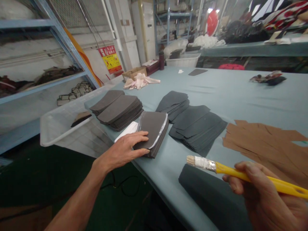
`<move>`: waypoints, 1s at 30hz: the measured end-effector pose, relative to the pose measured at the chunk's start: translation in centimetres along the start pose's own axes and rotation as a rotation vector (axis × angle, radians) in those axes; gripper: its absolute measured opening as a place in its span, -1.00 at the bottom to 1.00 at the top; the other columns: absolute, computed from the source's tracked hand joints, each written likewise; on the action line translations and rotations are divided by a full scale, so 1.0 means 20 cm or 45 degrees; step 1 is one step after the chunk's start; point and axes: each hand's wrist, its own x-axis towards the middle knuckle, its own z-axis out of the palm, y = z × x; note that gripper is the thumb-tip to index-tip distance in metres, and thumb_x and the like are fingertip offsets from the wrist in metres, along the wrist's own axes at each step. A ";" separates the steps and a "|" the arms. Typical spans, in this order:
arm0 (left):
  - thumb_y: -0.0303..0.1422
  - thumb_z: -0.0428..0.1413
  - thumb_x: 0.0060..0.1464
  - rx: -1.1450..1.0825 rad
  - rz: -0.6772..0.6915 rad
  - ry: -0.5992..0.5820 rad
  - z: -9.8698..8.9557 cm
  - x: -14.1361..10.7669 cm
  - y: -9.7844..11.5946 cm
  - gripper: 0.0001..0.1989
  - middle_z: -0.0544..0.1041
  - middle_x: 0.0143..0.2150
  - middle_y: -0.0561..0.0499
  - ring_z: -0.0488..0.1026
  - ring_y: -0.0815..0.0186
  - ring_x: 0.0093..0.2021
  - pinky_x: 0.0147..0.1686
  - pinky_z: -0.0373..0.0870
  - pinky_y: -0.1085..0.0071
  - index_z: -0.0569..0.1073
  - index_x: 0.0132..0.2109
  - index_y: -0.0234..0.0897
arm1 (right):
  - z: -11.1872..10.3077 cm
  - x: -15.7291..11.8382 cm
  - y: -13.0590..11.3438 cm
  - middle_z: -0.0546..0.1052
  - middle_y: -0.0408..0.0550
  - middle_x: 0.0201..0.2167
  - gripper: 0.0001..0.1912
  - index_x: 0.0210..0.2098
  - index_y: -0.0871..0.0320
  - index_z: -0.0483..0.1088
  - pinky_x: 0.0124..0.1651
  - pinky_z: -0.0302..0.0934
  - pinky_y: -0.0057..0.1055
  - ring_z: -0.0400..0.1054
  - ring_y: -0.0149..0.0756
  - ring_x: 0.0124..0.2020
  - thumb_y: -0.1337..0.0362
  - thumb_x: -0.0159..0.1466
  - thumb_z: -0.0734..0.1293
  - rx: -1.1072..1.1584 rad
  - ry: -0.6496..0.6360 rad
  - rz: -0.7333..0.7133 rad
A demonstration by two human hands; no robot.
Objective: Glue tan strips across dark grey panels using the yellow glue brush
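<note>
The left hand [121,151] lies open on a stack of dark grey sheet pieces [151,133], its fingers close together and resting on top without clamping. The stack sits near the front edge of a long table [231,93] covered in pale blue-green cloth, and a shiny silver streak runs along its right side, perhaps foil or wet adhesive, though the view is too soft to be sure. A white card [127,132] lies just beside the stack, partly under its left side. The right hand [269,192] is closed around the yellow handle of a paintbrush [243,175], whose pale bristles [191,160] and foil-wrapped ferrule point left, over a dark grey piece [211,199] lying at the table's front edge and not touching it. Two more dark stacks [116,109] stand toward the left edge, and two others [197,128] lie just right of the hand's stack. Tan sheet pieces [264,147] fan out toward the right edge. A translucent plastic tray [62,123] butts against the left edge, with a dark piece [81,119] inside it. Crumpled pale fabric [141,81] lies toward the far left corner, near a cardboard box [133,73], and a dark bundle of scraps [268,78] sits near the far right corner.
</note>
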 end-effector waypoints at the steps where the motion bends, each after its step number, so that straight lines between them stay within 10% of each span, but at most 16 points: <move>1: -0.15 0.20 0.33 0.004 0.018 0.040 0.00 0.00 0.00 -0.66 0.53 0.35 -0.05 0.51 0.15 0.31 0.33 0.41 0.20 0.58 0.15 -0.15 | 0.00 0.00 0.00 0.43 -0.18 -0.59 -0.51 -0.32 0.11 0.51 -0.31 0.35 -0.37 0.39 -0.28 -0.46 -0.21 0.17 0.53 -0.009 -0.008 0.014; 8: -0.42 0.17 0.30 0.127 -0.021 0.535 0.06 -0.01 0.07 -0.88 0.73 -0.12 0.01 0.69 0.15 -0.13 -0.06 0.57 0.24 0.60 -0.10 -0.16 | 0.02 0.01 -0.02 0.45 -0.15 -0.56 -0.50 -0.31 0.12 0.49 -0.32 0.41 -0.33 0.45 -0.24 -0.45 -0.23 0.25 0.46 -0.125 -0.095 -0.094; 18: -0.33 0.27 0.26 -0.189 -0.139 1.450 -0.04 0.06 0.32 -0.88 0.68 -0.20 0.08 0.67 0.33 -0.24 -0.22 0.58 0.46 0.49 -0.11 -0.20 | 0.02 -0.14 -0.15 0.65 -0.10 -0.48 -0.63 -0.10 0.05 0.52 -0.47 0.44 -0.45 0.50 -0.32 -0.58 -0.11 0.43 0.33 -0.450 -0.071 -0.539; 25: -0.10 0.38 0.13 -1.378 -0.349 0.897 0.14 0.04 0.53 -0.66 0.64 -0.36 0.11 0.59 0.33 -0.44 -0.43 0.55 0.49 0.47 -0.12 -0.17 | -0.14 -0.13 -0.17 0.71 -0.01 -0.25 -0.59 -0.21 0.08 0.48 -0.18 0.50 -0.33 0.60 -0.23 -0.31 -0.15 0.39 0.35 -0.585 0.305 -0.589; 30: -0.10 0.43 0.07 -1.948 -0.507 0.411 0.33 0.05 0.67 -0.56 0.69 -0.26 0.00 0.65 0.23 -0.37 -0.31 0.64 0.34 0.48 -0.05 -0.20 | -0.36 -0.15 -0.17 0.65 -0.08 -0.37 -0.57 -0.29 0.05 0.50 -0.42 0.39 -0.46 0.54 -0.24 -0.40 -0.20 0.25 0.44 -0.749 0.348 -0.630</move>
